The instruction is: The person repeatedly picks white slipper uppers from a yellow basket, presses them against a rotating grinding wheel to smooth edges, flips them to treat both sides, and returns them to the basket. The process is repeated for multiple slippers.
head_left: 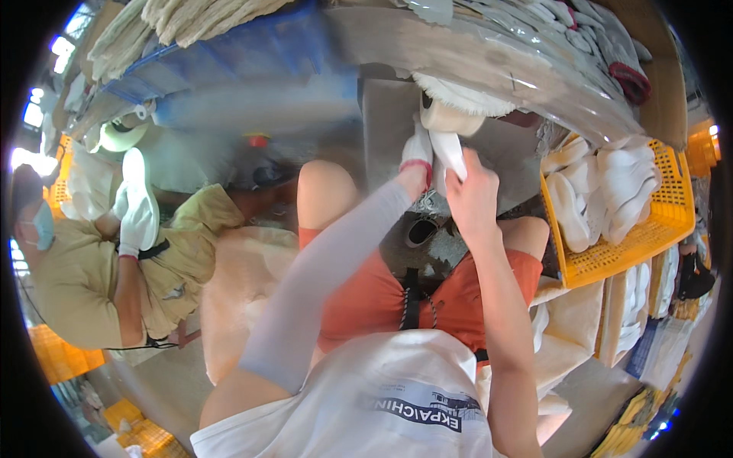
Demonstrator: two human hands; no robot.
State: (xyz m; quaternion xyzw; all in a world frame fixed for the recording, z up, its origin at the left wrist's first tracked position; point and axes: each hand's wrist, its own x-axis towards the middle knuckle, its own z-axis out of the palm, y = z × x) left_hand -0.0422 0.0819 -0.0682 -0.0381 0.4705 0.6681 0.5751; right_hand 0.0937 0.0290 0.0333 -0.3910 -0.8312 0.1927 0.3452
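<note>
Both of my hands are at a white shoe sole [448,150], tilted upright in front of a cream-coloured roller [452,120]. My right hand [472,191] is bare, its fingers closed around the sole's lower end. My left hand [417,155], in a white knit glove with a red cuff, is pressed against the sole's left side; its fingertips are partly hidden by the sole and roller. The sole's upper end lies against or just below the roller; I cannot tell which. White fluffy bristles [466,98] stick out above the roller.
A yellow crate [611,256] heaped with white soles [569,210] stands at my right. On the left, a co-worker in khaki [84,267] holds another white sole [140,198] in gloved hands. A blue bin [229,57] and a plastic-covered ledge [519,72] with gloves stand ahead.
</note>
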